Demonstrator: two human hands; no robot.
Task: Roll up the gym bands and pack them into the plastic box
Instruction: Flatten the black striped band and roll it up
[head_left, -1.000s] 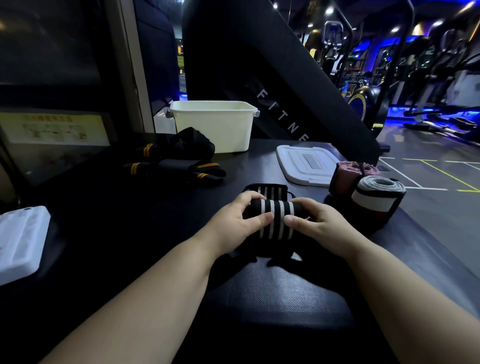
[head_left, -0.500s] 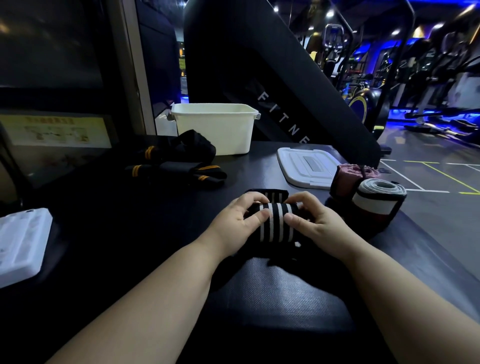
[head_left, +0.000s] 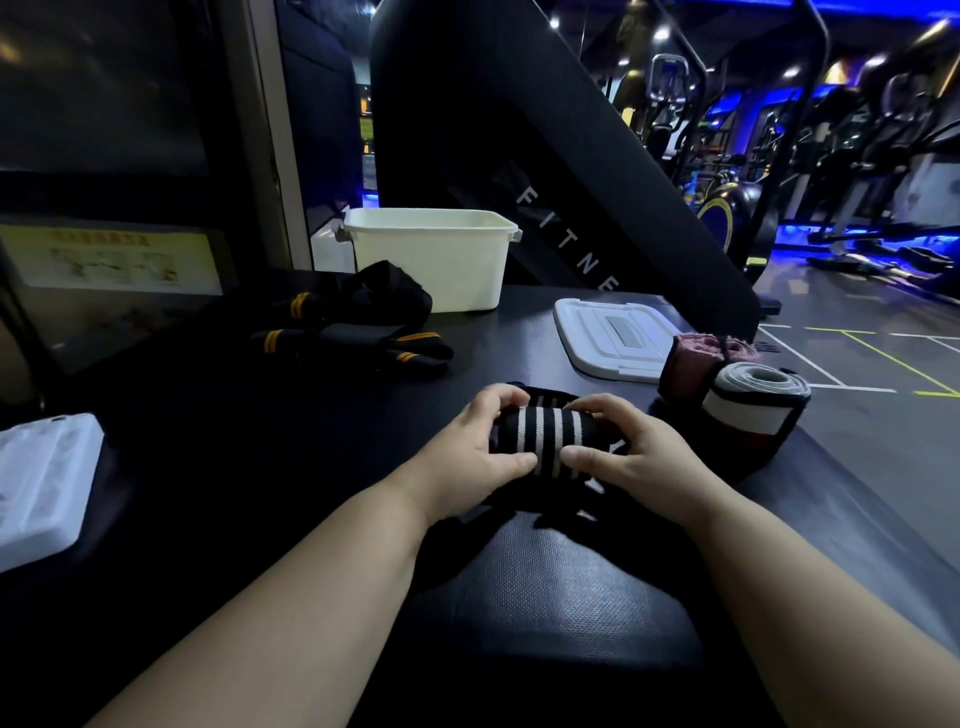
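Observation:
A black band with white stripes (head_left: 546, 439) lies partly rolled on the dark table (head_left: 260, 467). My left hand (head_left: 475, 452) grips the roll's left end, fingers curled over its top and thumb at the front. My right hand (head_left: 631, 457) grips the right end the same way. A short unrolled stretch of the band shows just beyond the roll. The white plastic box (head_left: 431, 257) stands open at the table's far side. Its white lid (head_left: 613, 335) lies flat to the right. Two rolled bands, a pink one (head_left: 691, 364) and a grey, white and dark red one (head_left: 753, 410), stand at the right.
A heap of loose black bands with orange stripes (head_left: 353, 327) lies left of the box. A white tray-like object (head_left: 41, 483) rests at the table's left edge. A black machine frame rises behind the table. The gym floor drops off on the right.
Both hands have rolled the striped band further away from me. The roll is thicker and less unrolled band shows beyond it.

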